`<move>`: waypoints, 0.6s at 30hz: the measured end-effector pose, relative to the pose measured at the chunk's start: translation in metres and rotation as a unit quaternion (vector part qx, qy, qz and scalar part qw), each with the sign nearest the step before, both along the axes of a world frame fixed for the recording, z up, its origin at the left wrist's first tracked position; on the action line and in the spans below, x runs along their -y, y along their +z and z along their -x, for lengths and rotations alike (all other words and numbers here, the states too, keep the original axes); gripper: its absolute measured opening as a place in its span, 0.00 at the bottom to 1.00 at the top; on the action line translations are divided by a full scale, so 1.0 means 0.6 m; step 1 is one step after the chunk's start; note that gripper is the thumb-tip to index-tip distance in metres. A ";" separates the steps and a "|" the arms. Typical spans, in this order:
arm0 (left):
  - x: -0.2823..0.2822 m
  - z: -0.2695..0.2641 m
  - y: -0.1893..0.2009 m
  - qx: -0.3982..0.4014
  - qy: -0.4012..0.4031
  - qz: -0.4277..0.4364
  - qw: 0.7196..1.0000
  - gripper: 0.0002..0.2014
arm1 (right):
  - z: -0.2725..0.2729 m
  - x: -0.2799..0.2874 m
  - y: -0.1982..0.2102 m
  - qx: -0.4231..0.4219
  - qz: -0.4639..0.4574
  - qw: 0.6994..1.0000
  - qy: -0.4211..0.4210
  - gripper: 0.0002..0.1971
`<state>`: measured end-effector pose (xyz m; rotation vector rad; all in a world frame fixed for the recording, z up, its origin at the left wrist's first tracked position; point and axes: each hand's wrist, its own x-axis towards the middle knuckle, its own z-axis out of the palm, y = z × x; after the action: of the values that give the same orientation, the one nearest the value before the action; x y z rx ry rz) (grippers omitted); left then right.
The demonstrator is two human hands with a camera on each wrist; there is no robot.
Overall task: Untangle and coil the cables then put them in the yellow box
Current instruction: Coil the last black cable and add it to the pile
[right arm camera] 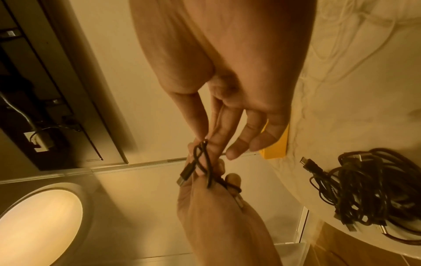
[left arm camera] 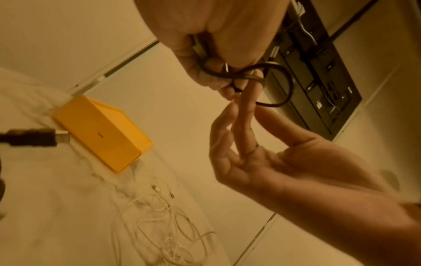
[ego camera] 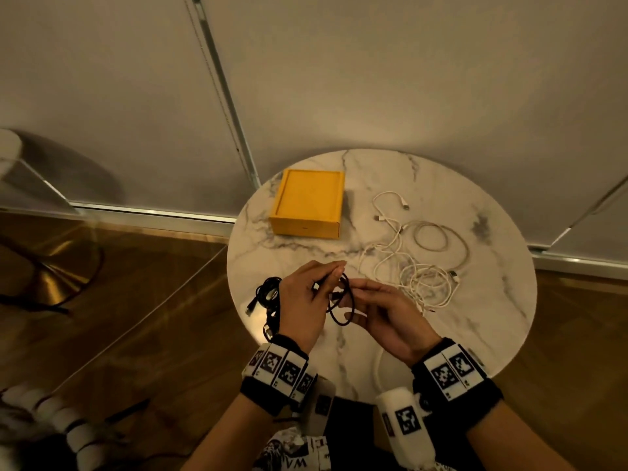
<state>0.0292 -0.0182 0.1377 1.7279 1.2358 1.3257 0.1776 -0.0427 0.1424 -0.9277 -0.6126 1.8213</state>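
Observation:
My left hand [ego camera: 323,283] grips a short black cable [ego camera: 344,309] over the near part of the round marble table [ego camera: 482,307]. In the left wrist view its curled fingers [left arm camera: 205,72] hold the cable's crossing strands. My right hand [ego camera: 353,300] meets it from the right; in the right wrist view thumb and forefinger [right arm camera: 214,136] pinch the cable's loop [right arm camera: 200,158], the other fingers straight. A bundle of black cables [ego camera: 268,295] lies left of my left hand. Tangled white cables [ego camera: 418,270] lie to the right. The yellow box [ego camera: 307,203] stands at the table's far left, lid on.
The table's edge curves close to my wrists, with wooden floor [ego camera: 136,300] to the left. A glass panel [ego camera: 51,185] and a brass stand [ego camera: 57,283] are at the far left. Pale wall panels rise behind the table.

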 end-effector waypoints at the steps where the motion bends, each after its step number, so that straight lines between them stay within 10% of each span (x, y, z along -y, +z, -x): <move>1: -0.002 0.003 0.002 -0.004 -0.002 -0.014 1.000 0.08 | 0.000 0.000 0.005 -0.012 -0.004 1.000 0.012 0.11; 10: -0.001 0.006 0.006 -0.002 -0.019 0.039 0.999 0.07 | 0.013 0.003 0.032 0.301 -0.110 0.941 0.105 0.14; 18: 0.006 0.057 0.019 -0.129 -0.084 0.056 0.986 0.10 | 0.003 0.009 0.032 0.349 -0.174 0.914 0.114 0.11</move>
<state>-0.0050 -0.0215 0.1491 1.9190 1.2448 0.9396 0.1757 -0.0480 0.1617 -1.2937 -1.4925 1.4650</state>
